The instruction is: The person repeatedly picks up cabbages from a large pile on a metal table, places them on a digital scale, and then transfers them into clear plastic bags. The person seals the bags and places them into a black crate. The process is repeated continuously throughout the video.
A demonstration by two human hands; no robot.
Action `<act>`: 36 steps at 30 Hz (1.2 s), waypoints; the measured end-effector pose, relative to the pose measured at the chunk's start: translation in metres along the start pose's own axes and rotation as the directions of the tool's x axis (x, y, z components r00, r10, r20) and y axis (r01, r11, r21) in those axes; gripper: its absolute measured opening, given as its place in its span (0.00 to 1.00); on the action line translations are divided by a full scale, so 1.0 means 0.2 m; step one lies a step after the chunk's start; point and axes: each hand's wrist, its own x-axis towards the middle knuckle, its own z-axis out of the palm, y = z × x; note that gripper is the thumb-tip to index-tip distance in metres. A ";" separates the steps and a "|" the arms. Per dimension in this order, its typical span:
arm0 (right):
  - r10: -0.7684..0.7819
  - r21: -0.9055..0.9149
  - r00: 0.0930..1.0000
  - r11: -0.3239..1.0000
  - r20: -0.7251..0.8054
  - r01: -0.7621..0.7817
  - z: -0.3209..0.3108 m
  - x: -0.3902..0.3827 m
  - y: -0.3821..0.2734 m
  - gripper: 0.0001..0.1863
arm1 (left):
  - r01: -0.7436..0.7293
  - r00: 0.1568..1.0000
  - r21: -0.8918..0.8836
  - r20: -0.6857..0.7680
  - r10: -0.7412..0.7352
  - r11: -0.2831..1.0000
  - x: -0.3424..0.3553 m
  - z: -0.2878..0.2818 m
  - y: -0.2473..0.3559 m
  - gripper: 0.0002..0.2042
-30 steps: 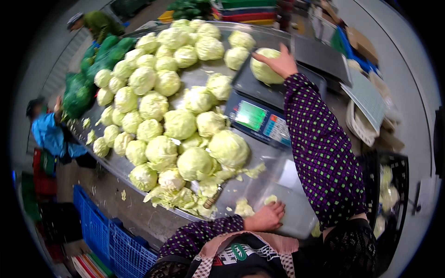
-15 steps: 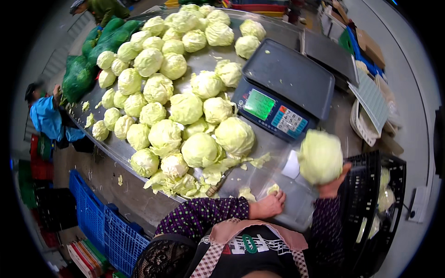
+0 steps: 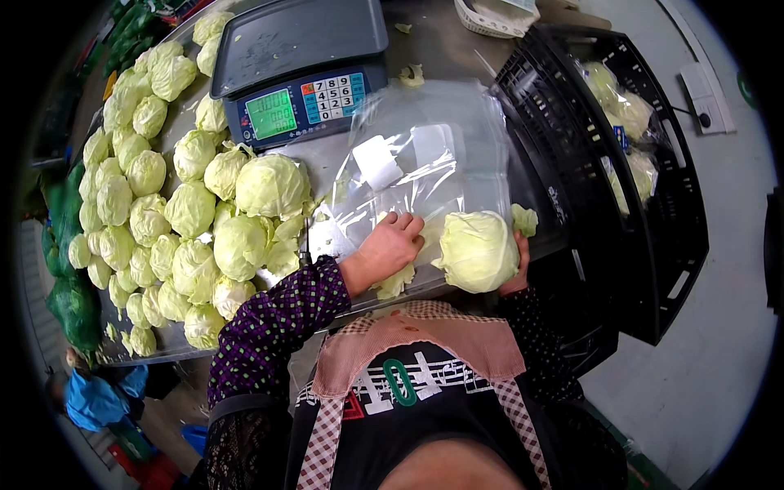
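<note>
A pale green cabbage (image 3: 479, 251) rests against my right hand (image 3: 519, 265), whose fingers wrap round its right side at the table's front edge. My left hand (image 3: 392, 247) lies with curled fingers at the near left edge of a stack of clear plastic bags (image 3: 482, 155). Whether it pinches the film or a scrap of leaf I cannot make out. Two white labels, one a bright square (image 3: 377, 162), show on the bags. Loose cabbage leaves (image 3: 395, 283) lie just below my left hand.
Many cabbages (image 3: 189, 208) cover the left of the metal table. A digital scale (image 3: 294, 49) with a green display stands behind. At right, a black crate (image 3: 645, 188) holds bagged cabbages. Green net sacks (image 3: 73, 310) lie far left, near a person in blue (image 3: 98, 400).
My view has turned to the right. The cabbage in my right hand has come nearer to me and to my left hand, which stays curled by the bags.
</note>
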 end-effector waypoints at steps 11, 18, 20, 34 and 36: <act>0.046 -0.278 0.983 0.961 0.177 0.005 0.40 0.08 0.01 0.48 | 0.447 0.887 -0.578 0.187 -0.422 0.683 0.03 -0.15 0.06 0.38; 0.123 -0.780 0.991 0.625 0.061 -0.029 0.47 -0.04 -0.14 0.44 | 0.356 0.919 -0.533 0.050 -0.392 0.767 0.13 -0.30 0.21 0.40; -0.047 -0.957 0.996 0.277 0.072 0.082 0.56 0.01 -0.08 0.45 | 0.251 0.938 -0.536 -0.071 -0.339 0.806 0.17 -0.23 0.24 0.39; -0.527 -0.786 0.760 -0.617 0.382 -0.033 0.96 0.67 0.06 0.41 | -0.097 0.984 0.250 0.171 0.054 0.964 -0.09 -0.36 -0.05 0.12; -0.516 -0.790 0.736 -0.612 0.438 0.041 0.97 0.67 0.08 0.39 | -0.019 0.973 0.301 0.224 -0.052 0.953 -0.14 -0.38 -0.07 0.10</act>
